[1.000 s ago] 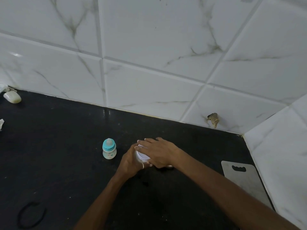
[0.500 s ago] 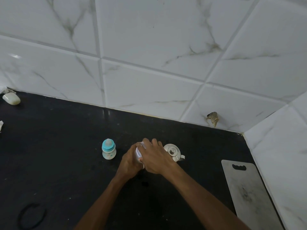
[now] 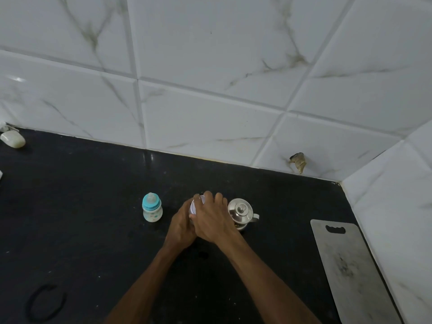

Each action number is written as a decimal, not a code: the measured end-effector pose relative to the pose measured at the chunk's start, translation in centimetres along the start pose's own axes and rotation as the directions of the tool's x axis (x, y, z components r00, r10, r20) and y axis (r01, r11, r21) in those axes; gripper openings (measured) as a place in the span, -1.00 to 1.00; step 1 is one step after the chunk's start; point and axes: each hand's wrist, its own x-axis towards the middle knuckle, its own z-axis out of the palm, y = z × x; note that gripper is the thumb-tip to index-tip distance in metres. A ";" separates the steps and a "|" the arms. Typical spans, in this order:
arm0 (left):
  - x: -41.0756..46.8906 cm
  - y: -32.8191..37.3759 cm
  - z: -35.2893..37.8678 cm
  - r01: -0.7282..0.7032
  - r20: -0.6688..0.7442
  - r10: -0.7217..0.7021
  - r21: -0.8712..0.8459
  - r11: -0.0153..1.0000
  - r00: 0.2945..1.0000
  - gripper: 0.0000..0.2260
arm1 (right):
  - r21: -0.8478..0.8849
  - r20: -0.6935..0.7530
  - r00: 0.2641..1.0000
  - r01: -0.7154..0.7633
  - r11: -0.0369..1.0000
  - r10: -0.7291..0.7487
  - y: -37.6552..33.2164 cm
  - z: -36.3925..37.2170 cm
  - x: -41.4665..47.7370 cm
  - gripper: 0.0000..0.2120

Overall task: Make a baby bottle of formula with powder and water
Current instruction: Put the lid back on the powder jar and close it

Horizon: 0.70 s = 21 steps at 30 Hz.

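A small baby bottle (image 3: 152,208) with a teal collar and clear teat stands upright on the black counter (image 3: 81,206). Right of it, both hands wrap a white round container (image 3: 196,205), mostly hidden. My left hand (image 3: 181,226) grips its side from the left. My right hand (image 3: 211,218) covers its white lid from above. Just right of the hands stands a small steel pot (image 3: 240,212) with a knobbed lid and a handle.
A grey cutting board (image 3: 350,270) lies at the right by the tiled wall. A white soap bar (image 3: 12,139) sits at the far left back. A black hair band (image 3: 45,302) lies near the front left. Tiled walls close the back and right.
My right hand has turned over the container's lid, its fingers now pointing away from me. That uncovered the steel pot behind it. The bottle has not moved.
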 end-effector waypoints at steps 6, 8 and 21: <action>0.1 -0.1 0.0 0.019 0.011 -0.019 0.004 1.000 1.000 -0.30 | 0.001 -0.006 1.000 -0.030 1.000 0.030 -0.3 -0.1 -0.2 -0.41; 0.1 -0.2 0.1 0.006 0.000 -0.006 -0.005 1.000 1.000 -0.32 | 0.023 -0.014 0.999 -0.038 0.999 0.038 -0.2 0.0 -0.2 -0.41; 0.2 -0.2 0.1 0.049 0.017 -0.049 0.006 0.999 0.999 -0.30 | 0.089 -0.024 0.997 -0.072 0.993 0.075 -0.2 0.4 -0.4 -0.41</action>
